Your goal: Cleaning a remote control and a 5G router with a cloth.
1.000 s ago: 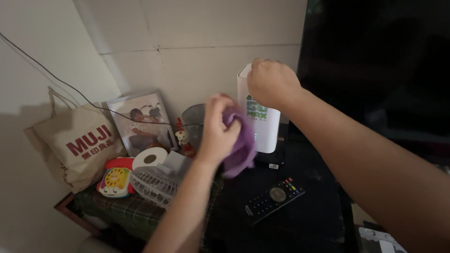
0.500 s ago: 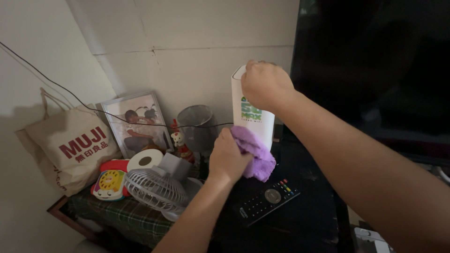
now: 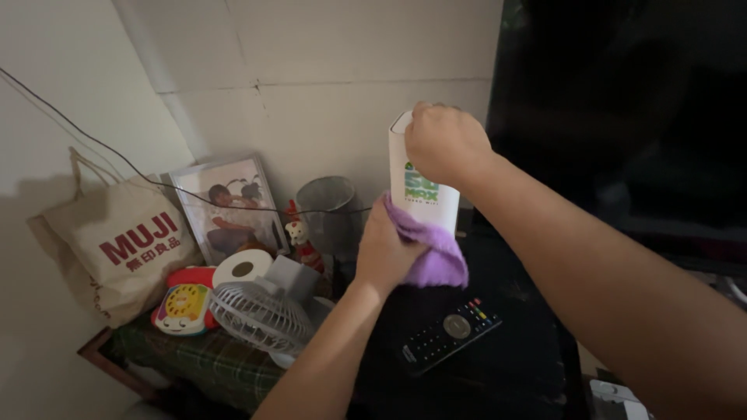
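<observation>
Gripping white router (image 3: 420, 194), purple cloth (image 3: 432, 253) pressed below

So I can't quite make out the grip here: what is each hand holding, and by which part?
The right hand grips the white upright device by its top; the left hand holds a bunched purple cloth against its lower part.

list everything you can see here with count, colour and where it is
router tower: 1, white, upright by the wall
cloth: 1, purple, against the router's lower front
remote: 1, black, on the dark table
desk fan: 1, white, lying left of the remote
toy phone: 1, red and yellow, far left
tape roll: 1, white, behind the fan
photo frame: 1, silver, leaning on the wall
tote bag: 1, beige, left corner
screen: 1, black, right
left hand: presses the cloth
right hand: grips the router's top
</observation>
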